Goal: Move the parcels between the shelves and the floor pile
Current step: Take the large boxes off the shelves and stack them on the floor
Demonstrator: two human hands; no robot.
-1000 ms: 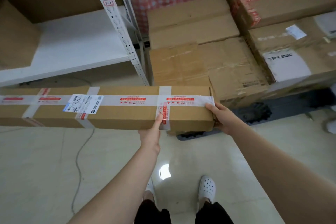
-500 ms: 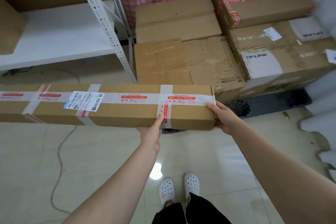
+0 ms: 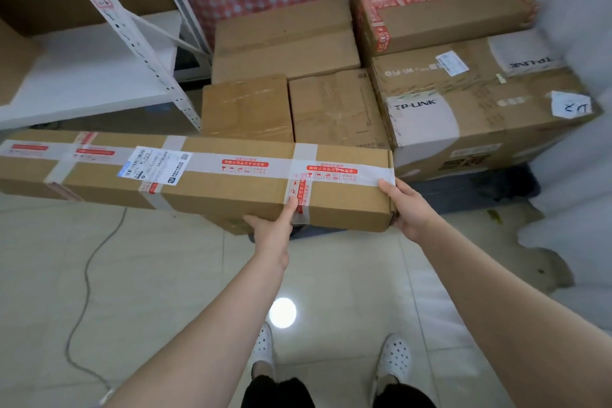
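Across the middle of the frame you hold the long parcel (image 3: 215, 185) level above the floor (image 3: 165, 275), in front of the floor pile (image 3: 334, 109). Your right hand (image 3: 409, 209) wraps its right end, thumb on top. Your left hand (image 3: 273, 232) grips the lower edge close by, thumb up the near face. The parcel looks stiff and probably light, but most of its length overhangs to the left. Shift your left hand nearer the label (image 3: 155, 164), off the glossy tape (image 3: 248, 166).

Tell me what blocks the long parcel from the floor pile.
Nothing visible does. The left hand and right hand hold the long parcel before the floor pile; the shelf post stands left of it.
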